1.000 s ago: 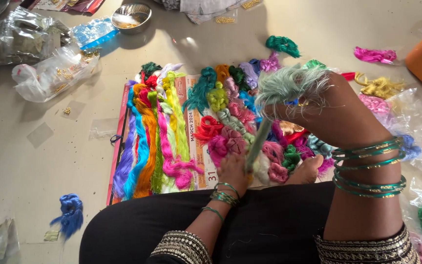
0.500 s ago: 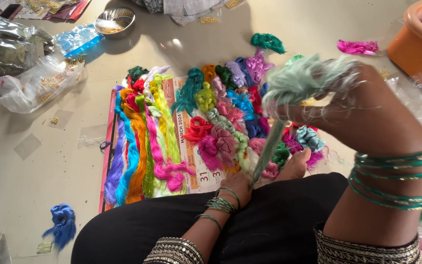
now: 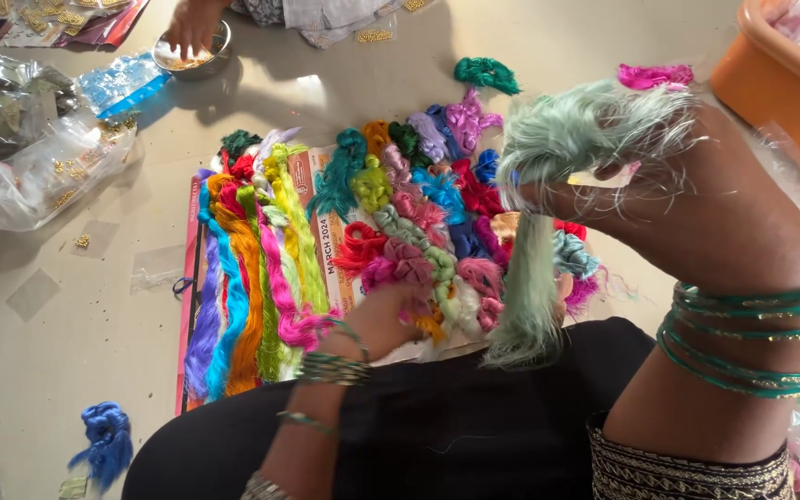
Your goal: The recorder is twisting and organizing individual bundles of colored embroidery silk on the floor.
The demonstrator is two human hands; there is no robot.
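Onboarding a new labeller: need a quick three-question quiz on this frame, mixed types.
1. True or false: the right hand holds a pale green thread bundle raised above the lap.
2. What does the left hand rest on? A) orange tub B) coloured thread heap C) steel bowl
3. Fill in: another person's hand reaches into a small metal ____.

Key: 1 true; 2 B, the coloured thread heap; 3 bowl.

pale green thread bundle (image 3: 548, 176); orange tub (image 3: 780, 83); blue skein (image 3: 104, 444).
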